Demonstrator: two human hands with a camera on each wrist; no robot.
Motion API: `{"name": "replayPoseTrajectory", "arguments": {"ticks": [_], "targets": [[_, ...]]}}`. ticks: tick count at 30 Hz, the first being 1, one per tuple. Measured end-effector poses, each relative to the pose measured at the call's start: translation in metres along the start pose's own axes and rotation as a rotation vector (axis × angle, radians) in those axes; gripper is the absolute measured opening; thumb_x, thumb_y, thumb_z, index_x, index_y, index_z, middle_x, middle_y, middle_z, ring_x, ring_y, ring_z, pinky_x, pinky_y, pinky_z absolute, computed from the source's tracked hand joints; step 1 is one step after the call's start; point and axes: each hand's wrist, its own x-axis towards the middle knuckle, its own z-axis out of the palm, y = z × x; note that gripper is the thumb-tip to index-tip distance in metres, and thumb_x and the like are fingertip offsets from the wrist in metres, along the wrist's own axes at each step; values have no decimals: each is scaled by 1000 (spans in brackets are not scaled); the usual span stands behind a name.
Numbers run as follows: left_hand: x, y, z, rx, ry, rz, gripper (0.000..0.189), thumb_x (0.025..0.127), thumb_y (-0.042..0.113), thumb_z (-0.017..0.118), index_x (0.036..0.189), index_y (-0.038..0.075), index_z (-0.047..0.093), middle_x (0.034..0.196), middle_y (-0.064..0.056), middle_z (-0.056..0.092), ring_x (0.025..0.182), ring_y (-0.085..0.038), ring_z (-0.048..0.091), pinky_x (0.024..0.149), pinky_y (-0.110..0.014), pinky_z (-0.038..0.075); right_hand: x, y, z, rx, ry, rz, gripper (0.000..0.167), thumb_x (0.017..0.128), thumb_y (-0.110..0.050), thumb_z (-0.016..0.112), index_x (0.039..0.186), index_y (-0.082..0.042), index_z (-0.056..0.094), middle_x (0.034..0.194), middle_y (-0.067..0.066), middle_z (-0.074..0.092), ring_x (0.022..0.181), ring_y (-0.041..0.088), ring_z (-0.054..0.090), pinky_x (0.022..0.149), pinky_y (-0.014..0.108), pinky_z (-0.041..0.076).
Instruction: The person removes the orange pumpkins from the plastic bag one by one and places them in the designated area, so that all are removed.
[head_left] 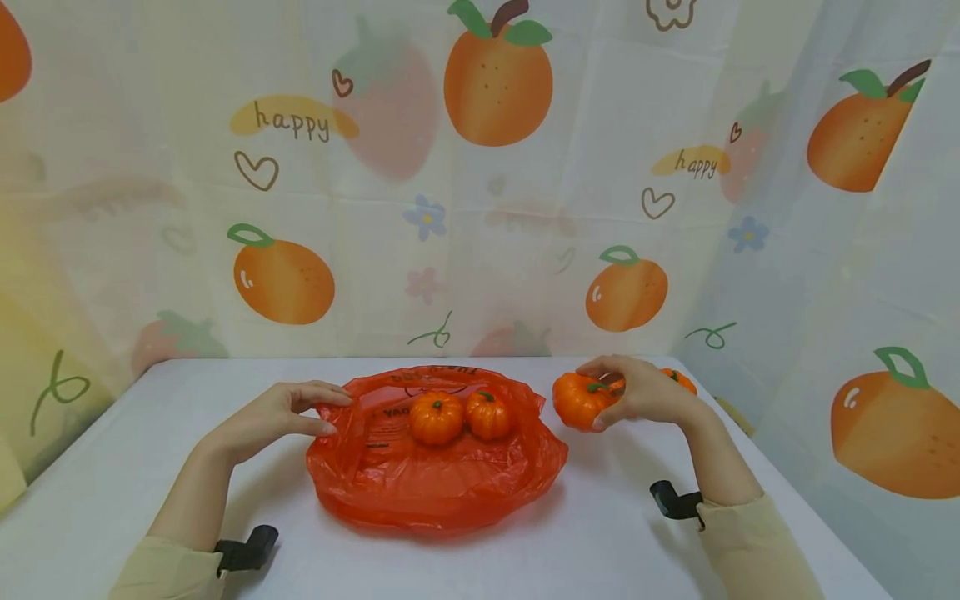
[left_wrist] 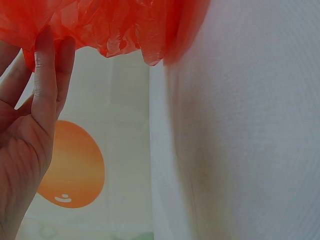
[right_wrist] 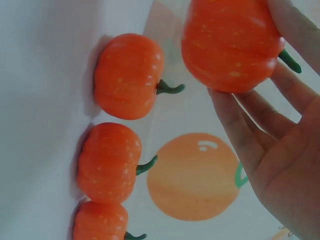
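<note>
A red plastic bag [head_left: 427,492] lies spread open on the white table, and two small orange pumpkins [head_left: 437,418] sit side by side in it. My left hand [head_left: 288,412] holds the bag's left rim; in the left wrist view, red film [left_wrist: 120,30] shows at its fingertips and between them. To the right of the bag, my right hand [head_left: 647,392] grips another orange pumpkin [head_left: 579,402] between thumb and fingers. Its green stem points toward the palm in the right wrist view, where the pumpkin [right_wrist: 232,45] is raised off the table.
Three more pumpkins stand in a row on the table in the right wrist view, among them a front one [right_wrist: 129,77] and a middle one [right_wrist: 110,162]. The head view shows part of one pumpkin [head_left: 681,381] behind the right hand. A fruit-printed curtain [head_left: 495,225] hangs behind the table [head_left: 600,542].
</note>
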Motion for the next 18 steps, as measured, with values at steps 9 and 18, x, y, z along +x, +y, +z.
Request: {"name": "replayPoseTrajectory", "arguments": {"ticks": [9, 18], "targets": [[1, -2, 0, -1, 7, -12, 38, 88, 20, 70, 125, 10, 67, 146, -20, 51, 121, -2, 46, 88, -26, 54, -3, 15, -1, -49, -127, 41, 72, 65, -22, 91, 130, -11, 60, 130, 12, 60, 119, 31, 54, 92, 43, 55], [1, -2, 0, -9, 5, -5, 39, 88, 20, 70, 125, 9, 67, 145, -21, 51, 115, 7, 47, 87, -26, 54, -5, 26, 6, -42, -168, 49, 70, 63, -16, 90, 126, -13, 62, 130, 11, 62, 120, 30, 56, 100, 50, 50]]}}
